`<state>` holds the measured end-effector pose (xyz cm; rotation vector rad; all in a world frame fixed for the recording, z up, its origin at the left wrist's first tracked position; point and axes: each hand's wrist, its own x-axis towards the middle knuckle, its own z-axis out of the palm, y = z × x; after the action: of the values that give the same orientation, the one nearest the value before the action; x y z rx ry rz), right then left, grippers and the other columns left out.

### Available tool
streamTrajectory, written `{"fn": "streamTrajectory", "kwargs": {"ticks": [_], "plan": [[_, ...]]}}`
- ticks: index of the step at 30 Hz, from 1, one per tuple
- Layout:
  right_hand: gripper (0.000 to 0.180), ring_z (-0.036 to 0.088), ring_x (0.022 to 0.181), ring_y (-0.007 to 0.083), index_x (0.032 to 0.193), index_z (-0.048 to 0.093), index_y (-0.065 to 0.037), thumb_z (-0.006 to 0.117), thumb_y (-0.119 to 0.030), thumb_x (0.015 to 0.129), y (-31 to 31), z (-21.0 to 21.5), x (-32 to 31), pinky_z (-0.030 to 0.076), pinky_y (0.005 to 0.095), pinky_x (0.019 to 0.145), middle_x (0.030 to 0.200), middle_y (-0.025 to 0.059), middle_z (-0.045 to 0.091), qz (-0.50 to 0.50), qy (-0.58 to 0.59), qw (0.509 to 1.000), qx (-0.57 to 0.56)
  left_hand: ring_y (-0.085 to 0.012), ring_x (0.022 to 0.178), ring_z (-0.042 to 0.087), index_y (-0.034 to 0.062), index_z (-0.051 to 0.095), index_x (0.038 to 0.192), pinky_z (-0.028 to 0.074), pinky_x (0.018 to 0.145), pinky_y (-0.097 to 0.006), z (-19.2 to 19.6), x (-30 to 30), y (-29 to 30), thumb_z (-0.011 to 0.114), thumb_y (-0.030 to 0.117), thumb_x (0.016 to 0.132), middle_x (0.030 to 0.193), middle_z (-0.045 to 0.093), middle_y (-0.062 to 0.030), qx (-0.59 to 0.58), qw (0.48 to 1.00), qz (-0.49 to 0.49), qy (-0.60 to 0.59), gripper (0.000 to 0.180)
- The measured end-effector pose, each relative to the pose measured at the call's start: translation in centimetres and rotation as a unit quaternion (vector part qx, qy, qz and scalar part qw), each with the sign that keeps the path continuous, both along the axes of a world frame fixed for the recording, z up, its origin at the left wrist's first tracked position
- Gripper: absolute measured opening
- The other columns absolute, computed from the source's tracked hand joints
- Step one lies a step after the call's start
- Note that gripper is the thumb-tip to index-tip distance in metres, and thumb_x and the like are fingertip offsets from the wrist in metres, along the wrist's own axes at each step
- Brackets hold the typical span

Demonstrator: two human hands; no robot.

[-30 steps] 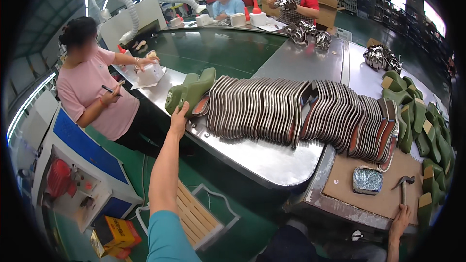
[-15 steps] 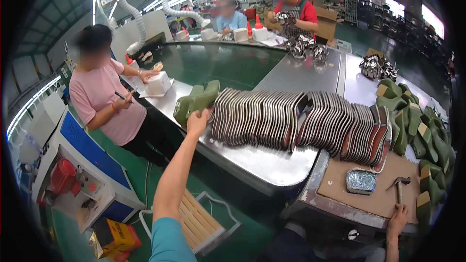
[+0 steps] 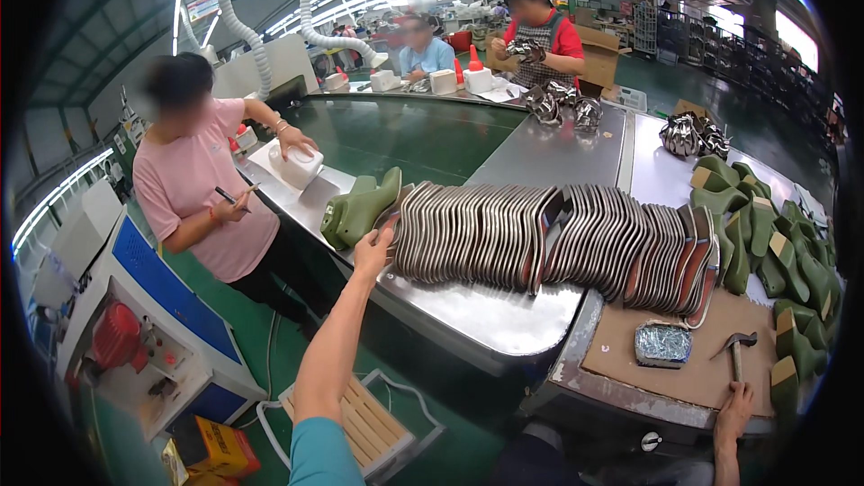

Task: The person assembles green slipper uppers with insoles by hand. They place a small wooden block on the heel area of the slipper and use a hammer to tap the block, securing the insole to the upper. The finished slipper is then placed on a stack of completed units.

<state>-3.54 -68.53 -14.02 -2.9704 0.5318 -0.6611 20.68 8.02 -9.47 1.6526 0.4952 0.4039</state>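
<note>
My left hand [image 3: 372,253] is closed at the left end of a long row of curved insoles [image 3: 468,232] standing on edge. Its fingers pinch the lower edge of the end insole [image 3: 391,216], which leans a little apart from the others. Just beyond the fingers lies a pair of green shoe lasts [image 3: 360,207]. Down at the right, my right hand [image 3: 735,405] is wrapped round the handle end of a hammer [image 3: 737,355], whose head rests on a brown board [image 3: 621,355]. Beside the hammer sits a tin of small silvery tacks [image 3: 663,345].
Green lasts [image 3: 760,234] are heaped along the right side. A metal-topped table [image 3: 486,315] carries the insoles, with a green belt [image 3: 405,130] behind. At left, a person in pink [image 3: 211,162] handles a white block [image 3: 295,165]. Below stands a slatted wooden stool [image 3: 360,423].
My left hand has shifted slightly down and right, from beside the lasts onto the end insole. The person in pink has tilted the white block. My right hand stays on the hammer.
</note>
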Motion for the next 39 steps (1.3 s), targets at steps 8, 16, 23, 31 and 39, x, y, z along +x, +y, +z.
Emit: {"fn": "streamTrajectory", "kwargs": {"ticks": [8, 16, 23, 31, 39], "plan": [[0.022, 0.049, 0.102, 0.0388, 0.104, 0.054, -0.003, 0.048, 0.002, 0.084, -0.7, -0.7, 0.2, 0.041, 0.0463, 0.086, 0.108, 0.0178, 0.052, 0.017, -0.021, 1.000, -0.012, -0.0334, 0.089, 0.065, 0.0043, 0.064, 0.106, 0.049, 0.081, -0.040, 0.9, -1.8, 4.7, 0.056, 0.024, 0.088, 0.095, 0.068, -0.0166, 0.352, 0.896, 0.248, -0.109, 0.028], [0.016, 0.050, 0.097, 0.0380, 0.103, 0.053, -0.001, 0.045, -0.001, 0.090, -0.2, 0.4, 0.0, 0.041, 0.0458, 0.084, 0.105, 0.0168, 0.053, 0.025, -0.005, 0.999, -0.029, -0.0354, 0.128, 0.038, 0.0129, 0.033, 0.142, 0.038, 0.101, -0.045, 2.7, -0.5, 4.7, 0.079, 0.020, 0.068, 0.143, 0.034, -0.0185, 0.653, 0.750, 0.070, 0.078, 0.088], [0.019, 0.050, 0.100, 0.0377, 0.106, 0.054, 0.002, 0.044, 0.000, 0.090, 0.0, 0.9, 0.0, 0.040, 0.0455, 0.085, 0.105, 0.0183, 0.053, 0.019, 0.013, 1.000, -0.020, -0.0354, 0.105, 0.049, 0.0262, 0.027, 0.147, 0.041, 0.084, -0.047, 0.8, 2.0, 4.8, 0.079, 0.031, 0.069, 0.121, 0.043, -0.0182, 0.673, 0.713, 0.151, 0.126, 0.093], [0.019, 0.049, 0.106, 0.0384, 0.108, 0.054, 0.002, 0.043, -0.002, 0.093, -0.3, 1.2, -0.7, 0.039, 0.0450, 0.090, 0.109, 0.0193, 0.054, -0.002, 0.039, 0.999, -0.015, -0.0323, 0.098, 0.050, 0.0301, 0.027, 0.147, 0.040, 0.083, -0.044, 0.8, 4.8, 5.4, 0.078, 0.035, 0.069, 0.112, 0.044, -0.0147, 0.657, 0.712, 0.195, 0.154, 0.093], [0.020, 0.050, 0.103, 0.0377, 0.107, 0.054, 0.001, 0.044, 0.001, 0.090, -0.2, 0.8, -0.1, 0.039, 0.0453, 0.086, 0.107, 0.0184, 0.054, 0.003, 0.020, 0.999, -0.027, -0.0402, 0.106, 0.052, 0.0315, 0.037, 0.142, 0.045, 0.088, -0.047, 0.8, 3.3, 7.3, 0.065, 0.017, 0.083, 0.131, 0.040, -0.0205, 0.622, 0.778, 0.070, 0.049, 0.068]]}}
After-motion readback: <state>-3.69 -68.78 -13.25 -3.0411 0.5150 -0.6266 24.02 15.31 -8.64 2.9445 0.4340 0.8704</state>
